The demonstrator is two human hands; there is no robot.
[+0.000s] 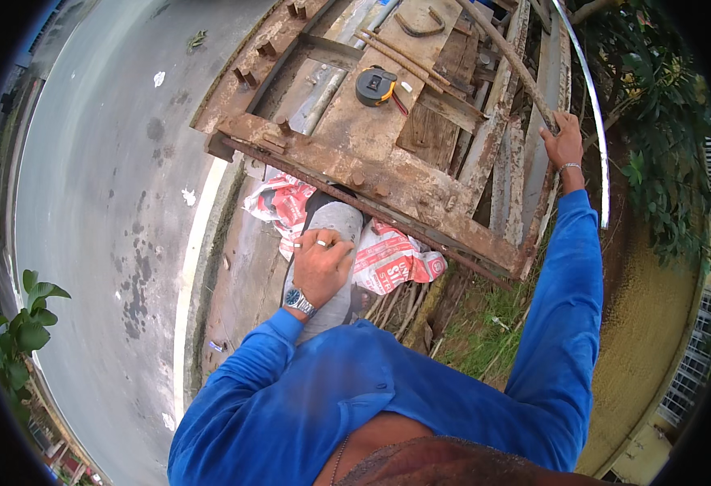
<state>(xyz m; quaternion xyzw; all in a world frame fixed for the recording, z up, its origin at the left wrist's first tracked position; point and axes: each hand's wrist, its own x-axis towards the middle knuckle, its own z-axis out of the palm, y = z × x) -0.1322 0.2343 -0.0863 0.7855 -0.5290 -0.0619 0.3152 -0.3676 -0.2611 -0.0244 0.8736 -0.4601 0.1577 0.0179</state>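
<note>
**Gripping a Rusty Rod, Palm Down on a Grey Knee**

Reaching far out to the upper right, right hand (564, 142) closed around the near end of a long rusty rod (497, 49), fingers wrapped tight. Rod running up and away to the left, slanting across the weathered frame (388, 174) of rusted metal and old planks. Bracelet at that wrist, blue sleeve (562, 308) stretched straight.

Resting lower left, left hand (321, 263) spread flat, palm down, on a grey-clad knee (333, 223), gripping nothing. Ring on one finger, wristwatch (299, 302) at the cuff. Knee pushed in under the near edge of the frame, printed red-and-white sack (388, 259) crumpled just beside and beneath it.

Sitting on the flat rusty sheet near the middle of the frame, well apart from both hands: black-and-yellow tape measure (376, 85). More thin rusty bars (404, 57) lying just beyond it, a curved hook-like piece (420, 24) higher up.

Arcing down the right side just outside the gripping hand, bright metal strip (594, 121). Green foliage (663, 121) further right, grass (485, 324) below the frame. Sweeping along the left, grey road (104, 202) with a pale line (189, 275) by its kerb.
</note>
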